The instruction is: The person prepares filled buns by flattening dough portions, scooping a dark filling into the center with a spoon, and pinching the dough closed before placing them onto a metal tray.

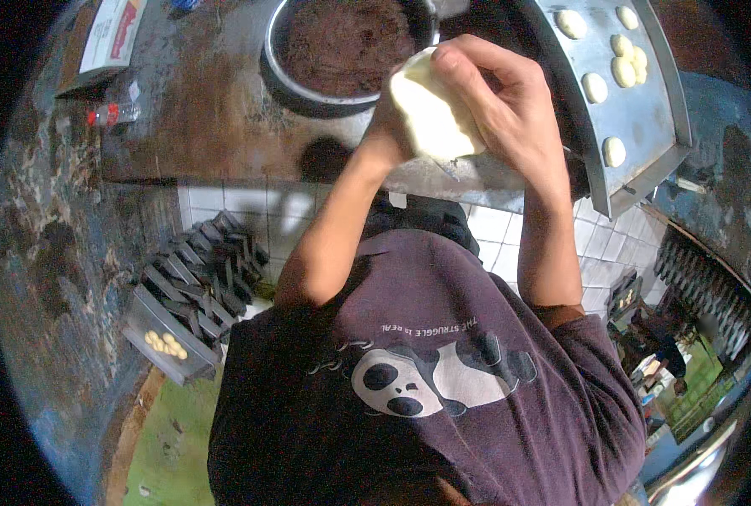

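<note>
A pale sheet of dough (434,110) is held up in front of the worktop's (215,101) near edge. The right hand's (510,110) fingers are clamped on its upper edge, thumb on the facing side, likely to keep so limp a piece from sagging. The left hand (388,126) is at its left side, seemingly propping it from behind; its fingers are hidden, so I cannot tell how they close. The dough looks smooth and soft, thin-edged, with a bright sheen.

Just beyond, a round metal bowl (272,57) holds a brown, crumbly-looking mass (346,51), close enough to reach easily. Toward the worktop's right end, rounded dough pieces (595,88) lie on a rimmed metal tray (645,118), some apart, presumably against sticking, others touching in a cluster.
</note>
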Demonstrator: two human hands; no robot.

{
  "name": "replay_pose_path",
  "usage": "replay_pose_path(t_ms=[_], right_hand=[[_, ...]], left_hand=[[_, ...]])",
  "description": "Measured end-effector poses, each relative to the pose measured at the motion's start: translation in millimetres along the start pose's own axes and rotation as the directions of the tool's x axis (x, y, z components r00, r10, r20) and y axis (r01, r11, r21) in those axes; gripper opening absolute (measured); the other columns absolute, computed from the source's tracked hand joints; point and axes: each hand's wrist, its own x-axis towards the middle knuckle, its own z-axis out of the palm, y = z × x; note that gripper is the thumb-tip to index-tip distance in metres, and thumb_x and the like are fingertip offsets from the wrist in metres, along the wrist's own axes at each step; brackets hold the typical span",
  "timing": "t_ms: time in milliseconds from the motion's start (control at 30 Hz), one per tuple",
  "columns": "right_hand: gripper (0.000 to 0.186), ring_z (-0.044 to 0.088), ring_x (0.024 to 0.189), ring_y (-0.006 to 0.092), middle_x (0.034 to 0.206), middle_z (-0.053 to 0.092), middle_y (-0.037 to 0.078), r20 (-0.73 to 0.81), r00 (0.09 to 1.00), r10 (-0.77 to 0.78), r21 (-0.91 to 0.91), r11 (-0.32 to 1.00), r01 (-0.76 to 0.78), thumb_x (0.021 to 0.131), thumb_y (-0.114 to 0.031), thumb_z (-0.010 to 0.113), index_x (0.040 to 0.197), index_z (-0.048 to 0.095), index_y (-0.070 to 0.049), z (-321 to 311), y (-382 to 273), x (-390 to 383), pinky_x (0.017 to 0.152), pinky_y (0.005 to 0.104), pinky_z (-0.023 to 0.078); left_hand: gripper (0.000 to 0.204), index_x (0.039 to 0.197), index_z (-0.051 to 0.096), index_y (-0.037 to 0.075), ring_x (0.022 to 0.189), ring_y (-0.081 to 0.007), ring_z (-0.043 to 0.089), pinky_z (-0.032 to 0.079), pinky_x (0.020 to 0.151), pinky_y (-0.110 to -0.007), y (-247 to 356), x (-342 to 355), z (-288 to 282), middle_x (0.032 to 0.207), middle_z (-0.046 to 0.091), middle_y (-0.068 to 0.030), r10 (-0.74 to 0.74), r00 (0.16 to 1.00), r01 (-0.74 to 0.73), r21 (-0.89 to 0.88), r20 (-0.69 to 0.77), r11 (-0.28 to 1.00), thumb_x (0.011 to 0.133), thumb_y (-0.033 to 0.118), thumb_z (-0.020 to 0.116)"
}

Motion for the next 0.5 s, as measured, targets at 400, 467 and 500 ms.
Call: replay_pose_path(t_ms=[400,467,500], right_hand=[[0.028,0.067,0.106,0.0452,0.12,0.067,0.023,0.146,0.941,0.305,-0.882,0.471,-0.016,0.09,-0.008,0.061,0.117,0.057,0.002,34.8,352.3,-157.1,0.088,0.0508,0.056],[0.027,0.067,0.103,0.0457,0.113,0.068,0.024,0.155,0.961,0.228,-0.786,0.618,-0.02,0.09,-0.003,0.058,0.116,0.057,0.0,32.5,339.7,-144.5,0.086,0.0512,0.055],[0.027,0.067,0.102,0.0457,0.111,0.067,0.025,0.168,0.957,0.238,-0.724,0.689,-0.044,0.09,-0.002,0.055,0.118,0.058,-0.001,27.0,315.3,-120.6,0.087,0.0519,0.055]], left_hand=[[0.044,0.128,0.064,0.006,0.096,-0.0135,0.068,0.056,0.08,-0.029,-9.0,-57.4,-84.5,0.109,0.073,-0.0021,-0.475,0.791,0.501,-0.037,-0.386,0.865,0.085,0.0,0.075],[0.036,0.125,0.064,0.008,0.079,-0.0075,0.063,0.049,0.063,-0.023,-9.3,-70.6,-110.8,0.106,0.074,-0.0016,-0.532,0.732,0.538,-0.117,-0.425,0.835,0.09,0.005,0.071],[0.031,0.123,0.063,0.009,0.07,-0.0042,0.059,0.043,0.054,-0.02,-16.6,-80.1,-125.3,0.105,0.074,-0.0018,-0.563,0.71,0.552,-0.162,-0.423,0.818,0.093,0.008,0.069]])
